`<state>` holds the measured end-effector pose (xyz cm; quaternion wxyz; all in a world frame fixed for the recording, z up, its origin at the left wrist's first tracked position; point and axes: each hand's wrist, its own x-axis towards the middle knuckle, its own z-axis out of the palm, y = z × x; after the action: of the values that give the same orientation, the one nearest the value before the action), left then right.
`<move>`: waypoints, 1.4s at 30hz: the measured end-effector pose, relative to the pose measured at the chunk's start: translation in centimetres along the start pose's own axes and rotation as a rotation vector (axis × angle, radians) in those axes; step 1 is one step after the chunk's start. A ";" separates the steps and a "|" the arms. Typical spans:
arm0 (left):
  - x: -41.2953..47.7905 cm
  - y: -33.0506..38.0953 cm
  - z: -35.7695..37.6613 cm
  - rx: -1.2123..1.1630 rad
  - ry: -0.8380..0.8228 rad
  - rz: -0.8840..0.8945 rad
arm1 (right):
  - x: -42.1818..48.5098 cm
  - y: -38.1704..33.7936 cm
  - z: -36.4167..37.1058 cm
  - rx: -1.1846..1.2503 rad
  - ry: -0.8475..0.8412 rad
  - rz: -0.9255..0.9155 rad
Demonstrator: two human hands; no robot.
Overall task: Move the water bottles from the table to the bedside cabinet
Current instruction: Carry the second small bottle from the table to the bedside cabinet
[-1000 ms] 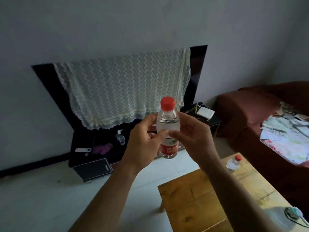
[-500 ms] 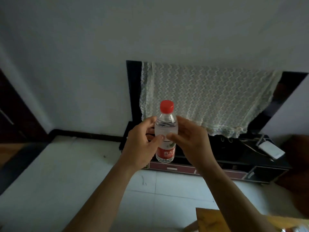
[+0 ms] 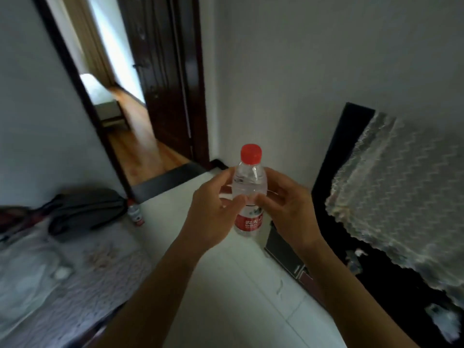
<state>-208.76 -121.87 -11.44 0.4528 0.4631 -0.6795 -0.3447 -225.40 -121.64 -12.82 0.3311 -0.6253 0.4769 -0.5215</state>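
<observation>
Turning left brought a doorway (image 3: 140, 121) to eleven o'clock; fingers (image 3: 234, 204) of our left hand (image 3: 213, 212) and right hand (image 3: 291, 214) pinch the water bottle (image 3: 249, 182), mid-carry, probably through it next.

View swung left. The table and sofa are lost from frame. Lace-draped screen (image 3: 401, 197) is pushed to the right edge. Open doorway (image 3: 140, 141) and dark door (image 3: 163, 71) are now exposed upper left. Patterned cover (image 3: 75, 285), dark bag (image 3: 85, 209) and small red-capped bottle (image 3: 135, 214) are brought in at left.
</observation>
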 end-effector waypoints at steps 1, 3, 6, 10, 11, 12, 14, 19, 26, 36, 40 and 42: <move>-0.6 -0.2 -0.8 0.015 0.047 -0.028 | 0.4 0.1 1.1 0.007 -0.037 -0.008; -1.7 -0.4 -2.4 0.064 0.131 -0.074 | 0.8 0.1 3.1 0.040 -0.102 -0.008; -4.0 -0.3 -5.4 0.126 0.237 -0.110 | 1.0 -0.8 6.9 0.109 -0.230 -0.010; -7.6 -0.2 -9.8 0.201 0.347 -0.158 | 0.5 -2.1 12.0 0.153 -0.367 -0.057; -8.5 -0.4 -10.8 0.208 0.379 -0.170 | 0.1 -2.5 13.2 0.168 -0.397 -0.069; -9.8 -0.7 -12.4 0.217 0.419 -0.184 | -0.4 -3.1 15.1 0.180 -0.432 -0.082; -10.9 -0.9 -13.6 0.222 0.451 -0.198 | -0.8 -3.7 16.8 0.193 -0.457 -0.097; -15.9 -2.0 -20.0 0.234 0.540 -0.209 | -3.2 -6.8 24.1 0.183 -0.541 -0.155; -23.4 -3.8 -30.0 0.244 0.632 -0.205 | -7.8 -12.5 34.4 0.259 -0.639 -0.194; -32.1 -6.5 -40.1 0.237 0.827 -0.282 | -12.2 -16.4 48.1 0.344 -0.846 -0.205; -33.8 -7.4 -43.7 0.277 0.925 -0.337 | -12.1 -17.4 53.8 0.403 -0.945 -0.211; -34.2 -7.8 -45.5 0.322 0.974 -0.358 | -11.9 -17.8 56.6 0.434 -0.983 -0.232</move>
<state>-158.29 -94.49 -12.47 0.5730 0.7412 -0.3457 -0.0533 -166.12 -109.38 -14.04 0.5766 -0.7611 0.0755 -0.2873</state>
